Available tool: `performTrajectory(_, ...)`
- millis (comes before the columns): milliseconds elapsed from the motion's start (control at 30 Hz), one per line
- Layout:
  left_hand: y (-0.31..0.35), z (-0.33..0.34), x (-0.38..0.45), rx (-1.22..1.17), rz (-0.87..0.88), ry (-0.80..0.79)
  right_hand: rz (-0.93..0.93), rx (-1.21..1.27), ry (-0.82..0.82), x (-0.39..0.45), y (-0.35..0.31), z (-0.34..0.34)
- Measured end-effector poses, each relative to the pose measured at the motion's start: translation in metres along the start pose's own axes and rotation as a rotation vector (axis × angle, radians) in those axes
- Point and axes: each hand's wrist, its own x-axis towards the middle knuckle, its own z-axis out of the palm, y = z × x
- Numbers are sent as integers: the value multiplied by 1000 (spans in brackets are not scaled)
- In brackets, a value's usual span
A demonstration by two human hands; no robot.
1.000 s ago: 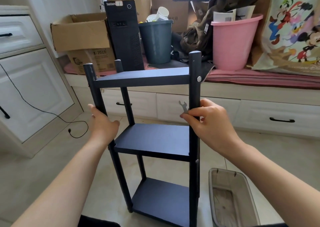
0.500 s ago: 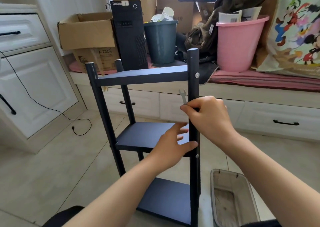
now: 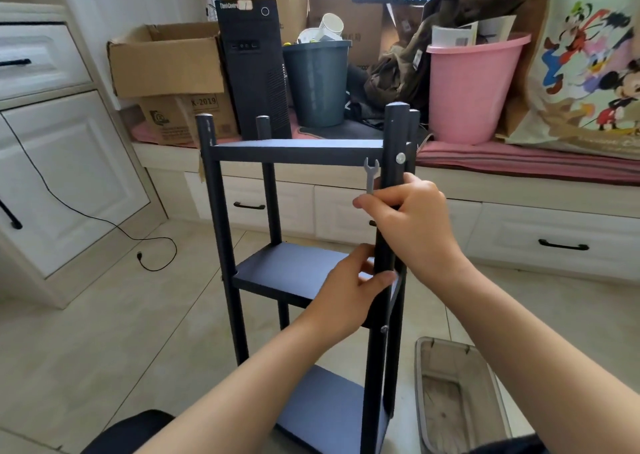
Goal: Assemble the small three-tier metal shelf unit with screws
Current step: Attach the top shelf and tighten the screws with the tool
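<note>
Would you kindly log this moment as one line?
shelf upright on floor | right hand grips front post, holds wrench | left hand grips post at middle tier

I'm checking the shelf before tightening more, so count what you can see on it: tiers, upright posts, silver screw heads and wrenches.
Tiers: 3 (top, middle, bottom)
Upright posts: 4 (front left, back left, front right, back right)
Silver screw heads: 2 ()
Wrench: 1
Total: 10
</note>
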Motion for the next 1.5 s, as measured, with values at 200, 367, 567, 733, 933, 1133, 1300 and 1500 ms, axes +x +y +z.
performTrajectory(200, 15, -25, -10, -65, -41, -62, -117, 33, 32, -1, -11, -1)
performTrajectory(367, 22, -37, -18, -76, 26, -25, -201, 64, -17, -6, -19, 6)
performTrajectory(567, 24, -38, -21, 89, 153, 233, -155, 188, -67, 1, -29, 21)
performTrajectory(733, 25, -49, -22, 85, 147, 241, -164, 246, -96, 1, -35, 23)
performTrajectory(933, 25, -63, -26, 62, 122, 206, -168, 269, -165, 4, -42, 23)
performTrajectory(1133, 27, -82, -28, 76, 93, 218, -129, 385, -297, 14, -24, 12)
performTrajectory(1300, 28, -97, -27, 78, 32, 264, 91, 345, -301, 21, -4, 15)
performTrajectory(1500, 28, -100, -29, 64, 12, 220, 208, 257, -352, 26, -8, 33)
